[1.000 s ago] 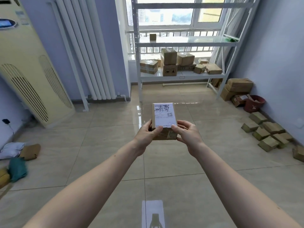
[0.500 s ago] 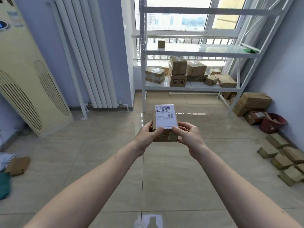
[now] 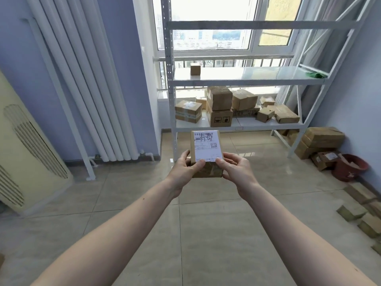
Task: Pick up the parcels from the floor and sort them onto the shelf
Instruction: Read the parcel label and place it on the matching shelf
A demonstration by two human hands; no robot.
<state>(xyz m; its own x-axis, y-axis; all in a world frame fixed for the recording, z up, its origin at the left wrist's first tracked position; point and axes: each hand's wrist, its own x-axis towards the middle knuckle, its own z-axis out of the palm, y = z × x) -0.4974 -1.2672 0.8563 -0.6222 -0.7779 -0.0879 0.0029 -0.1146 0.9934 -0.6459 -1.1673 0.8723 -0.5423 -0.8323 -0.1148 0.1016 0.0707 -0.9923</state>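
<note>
I hold a small brown parcel [image 3: 206, 148] with a white shipping label on top, out in front of me at chest height. My left hand [image 3: 184, 169] grips its left side and my right hand [image 3: 237, 169] grips its right side, both thumbs on the label's near edge. Ahead stands the white metal shelf [image 3: 247, 82] before the window. Its lower board carries several cardboard boxes [image 3: 219, 108]. One small box [image 3: 195, 70] sits alone on the middle board. The top board looks bare.
White radiator pipes [image 3: 86, 79] and a cream air-conditioner unit [image 3: 24, 153] stand at the left. Larger boxes [image 3: 321, 141] and a red bucket [image 3: 350, 167] lie right of the shelf. Several small parcels [image 3: 358, 213] line the right wall on the tiled floor.
The view has advanced toward the shelf, which looks larger and nearer. Both hands keep the same hold on the parcel. The items on the floor at the left have left the view.
</note>
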